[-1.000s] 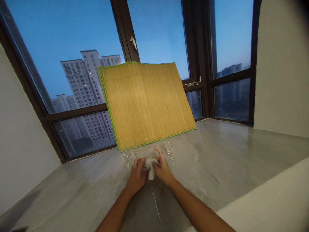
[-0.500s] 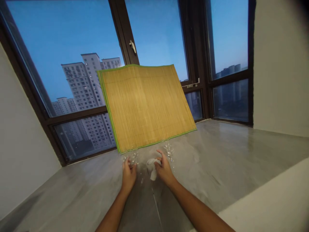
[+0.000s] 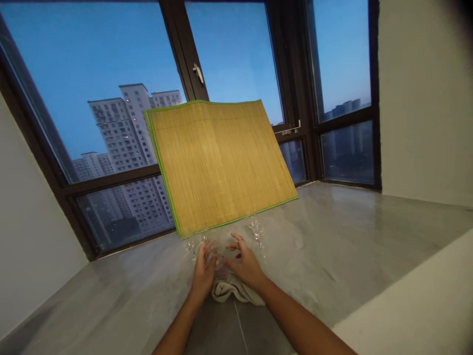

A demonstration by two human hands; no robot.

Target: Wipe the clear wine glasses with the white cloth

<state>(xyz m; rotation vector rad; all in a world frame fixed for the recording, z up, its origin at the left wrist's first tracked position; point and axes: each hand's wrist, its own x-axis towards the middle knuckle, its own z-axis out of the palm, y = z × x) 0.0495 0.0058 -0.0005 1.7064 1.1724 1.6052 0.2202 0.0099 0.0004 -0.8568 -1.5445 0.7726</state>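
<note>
My left hand (image 3: 205, 269) and my right hand (image 3: 244, 264) face each other just above the front of the grey sill. Their fingers curl around what looks like a clear glass (image 3: 220, 252), which is faint and hard to outline. Some left fingertips are smeared by motion. Under my right hand a crumpled light cloth (image 3: 238, 291) lies at the sill's front edge. Clear stemmed glassware (image 3: 256, 229) stands beyond my right hand, and more glassware (image 3: 192, 246) sits beyond my left, partly hidden by the fingers.
A yellow bamboo mat (image 3: 225, 162) with green edging leans upright against the window behind the glassware. The grey stone sill (image 3: 332, 236) runs along the dark-framed windows. A window handle (image 3: 198, 73) sits above the mat. White walls (image 3: 424, 98) flank both sides.
The cloth that was in my right hand now lies bunched below it at the sill edge. My left hand has shifted right and nearer, and both hands have come closer together.
</note>
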